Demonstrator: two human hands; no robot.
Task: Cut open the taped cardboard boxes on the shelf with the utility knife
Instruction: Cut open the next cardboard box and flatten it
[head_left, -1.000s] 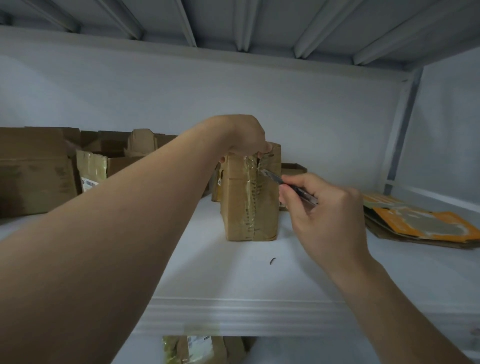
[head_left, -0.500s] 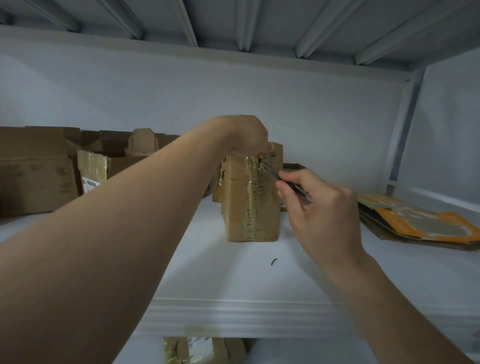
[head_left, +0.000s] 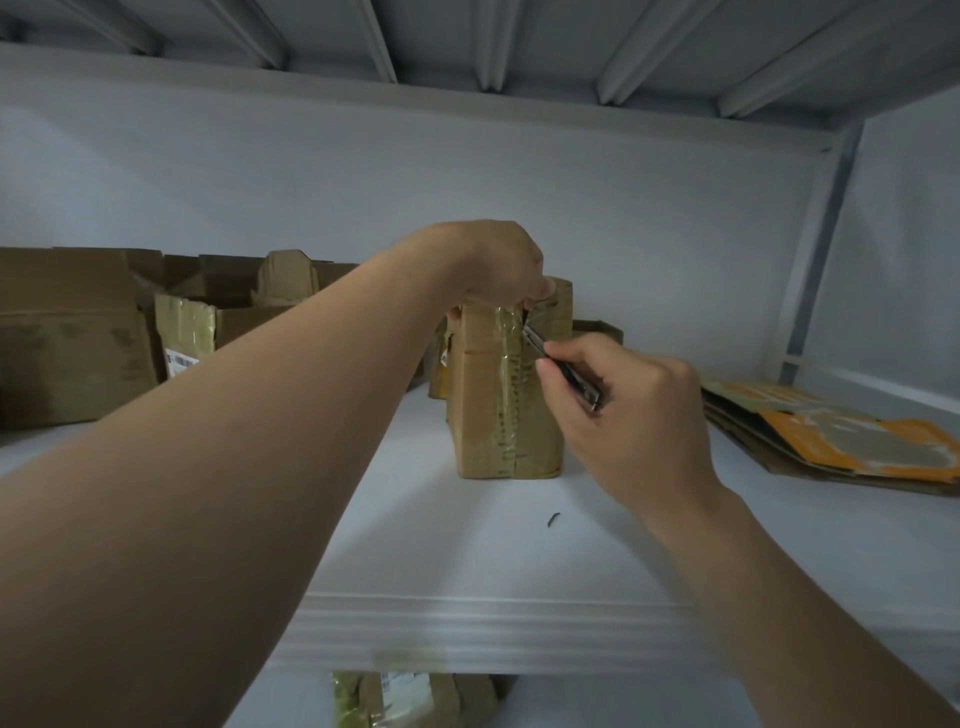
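A small taped cardboard box (head_left: 491, 405) stands upright in the middle of the white shelf (head_left: 467, 551). My left hand (head_left: 498, 265) grips its top edge from above. My right hand (head_left: 628, 410) holds a slim utility knife (head_left: 561, 366), its blade tip against the tape seam near the top of the box's front face. Clear tape runs down the middle of that face.
Several opened cardboard boxes (head_left: 78, 338) stand at the back left. Flattened orange and brown cardboard (head_left: 841, 436) lies at the right by the shelf post. A small dark scrap (head_left: 551, 519) lies in front of the box. Another taped parcel (head_left: 395, 699) shows on the shelf below.
My right hand has moved up and left, bringing the knife tip higher along the tape seam toward the box's top. My left hand has stayed on the box top.
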